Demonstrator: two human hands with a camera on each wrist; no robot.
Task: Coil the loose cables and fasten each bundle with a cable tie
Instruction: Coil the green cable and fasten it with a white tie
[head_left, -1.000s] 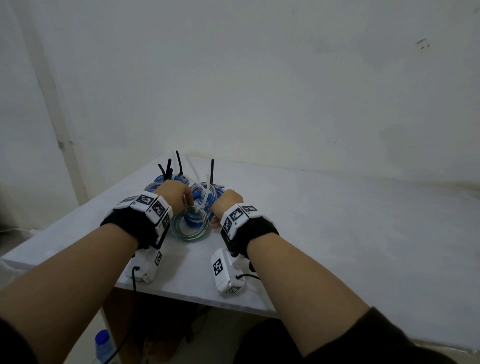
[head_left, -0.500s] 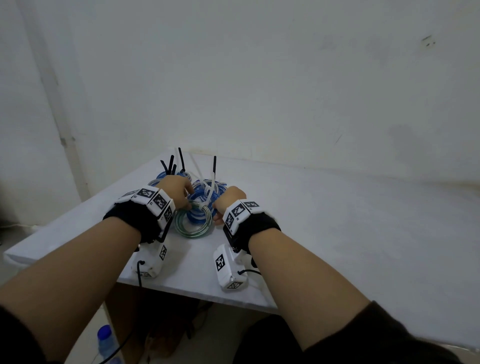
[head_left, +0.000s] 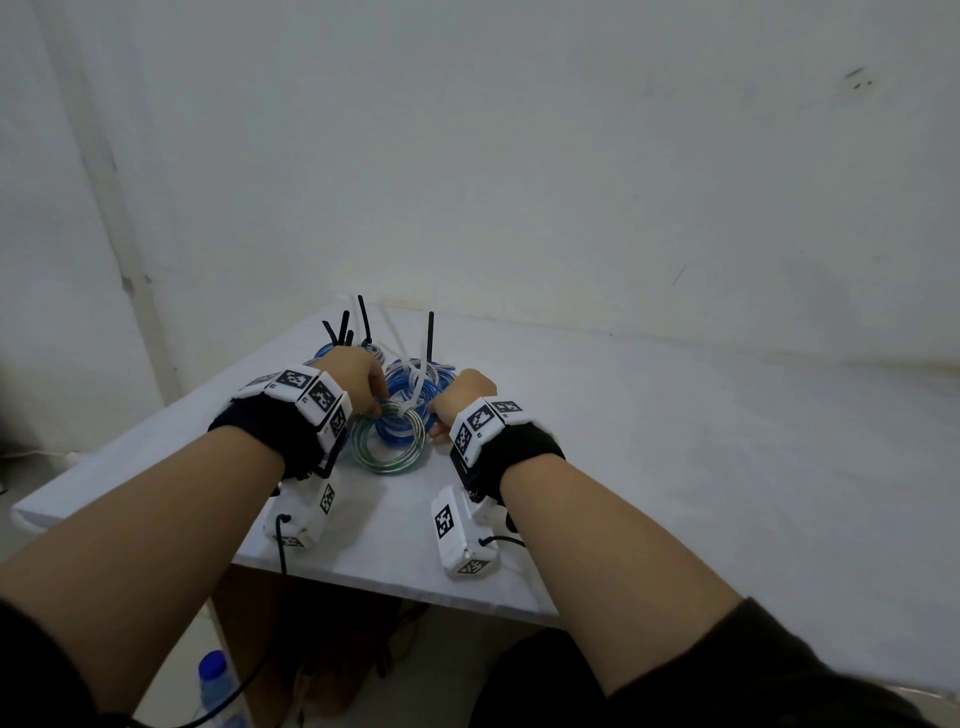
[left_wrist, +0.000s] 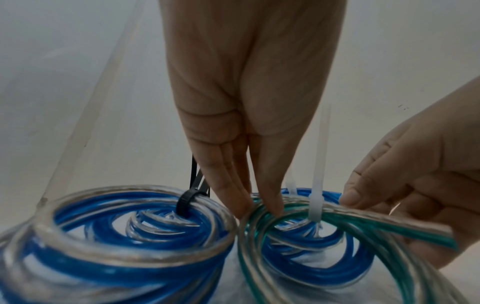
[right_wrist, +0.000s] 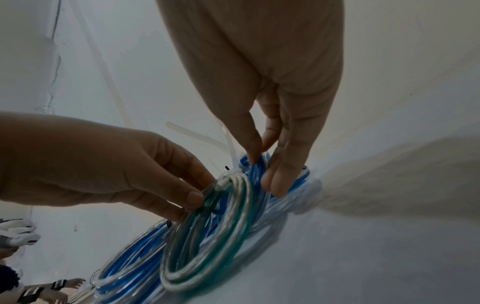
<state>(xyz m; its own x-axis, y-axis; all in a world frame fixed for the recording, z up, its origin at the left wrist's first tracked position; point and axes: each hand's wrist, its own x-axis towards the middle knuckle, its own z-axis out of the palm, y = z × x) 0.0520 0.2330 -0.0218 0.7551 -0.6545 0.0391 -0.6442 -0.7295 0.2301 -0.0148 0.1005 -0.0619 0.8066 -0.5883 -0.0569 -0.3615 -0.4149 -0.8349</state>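
A green-and-clear cable coil (head_left: 387, 458) lies on the white table (head_left: 675, 441), leaning on blue coils (head_left: 415, 375). A white cable tie (left_wrist: 317, 185) loops around its far rim, tail pointing up. My left hand (left_wrist: 259, 207) pinches the coil's rim just left of that tie; it also shows in the head view (head_left: 375, 410). My right hand (left_wrist: 348, 199) pinches the green cable's strands right of the tie, with the free cable end (left_wrist: 415, 230) sticking out under the thumb. In the right wrist view the right hand (right_wrist: 262, 170) sits over the coil's top edge (right_wrist: 226, 226).
Several blue-and-clear coils (left_wrist: 130, 267) sit bundled at the table's far left, one with a black tie (left_wrist: 185, 202); black tie tails (head_left: 430, 332) stand upright. The wall rises just behind. A bottle (head_left: 213, 680) stands on the floor below the table's near edge.
Both hands keep their hold on the green coil and have barely shifted. The white tie's tail stands slightly more upright.
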